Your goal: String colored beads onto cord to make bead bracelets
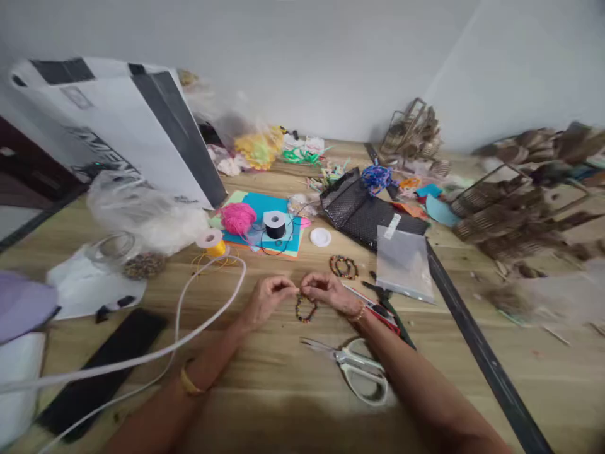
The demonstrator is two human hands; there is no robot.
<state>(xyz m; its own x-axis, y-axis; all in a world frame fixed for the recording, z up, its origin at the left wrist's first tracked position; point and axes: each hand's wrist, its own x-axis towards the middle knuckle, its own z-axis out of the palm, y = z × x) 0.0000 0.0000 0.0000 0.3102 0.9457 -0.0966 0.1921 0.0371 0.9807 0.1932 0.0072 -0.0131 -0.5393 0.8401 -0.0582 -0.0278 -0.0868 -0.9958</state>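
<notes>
A small beaded bracelet [305, 320] with dark, red and yellow beads hangs in a loop between my hands, low over the wooden table. My left hand [269, 299] pinches at its upper end with thumb and forefinger. Opposite it, my right hand [327, 291] pinches the other side, the fingertips of both hands almost touching. The cord ends between them are too fine to make out. Just beyond my right hand lie beaded bracelets [344, 267]. White-handled scissors [362, 369] lie below, beside my right forearm, which partly covers dark-handled pliers [388, 302] and a red tool [385, 315].
Behind my hands are a white dish [321, 237], a black cord spool [275, 226], a yellow thread spool [215, 244] and pink yarn [239, 218]. A white cable [208, 325] crosses the left side. At right lie a plastic bag [405, 263] and wooden racks [501, 214].
</notes>
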